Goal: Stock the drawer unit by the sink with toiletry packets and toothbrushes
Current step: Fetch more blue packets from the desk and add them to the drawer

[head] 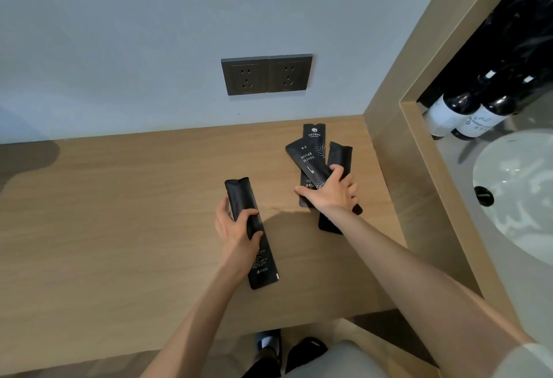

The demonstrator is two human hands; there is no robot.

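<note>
A person's left hand (236, 225) grips one black toothbrush packet (254, 237) above a wooden counter (119, 213). The right hand (332, 192) closes on a fanned pile of packets (314, 159) lying near the sink (514, 198). No drawer unit is visible. Grabbing the loose pile together could let packets slide free.
</note>
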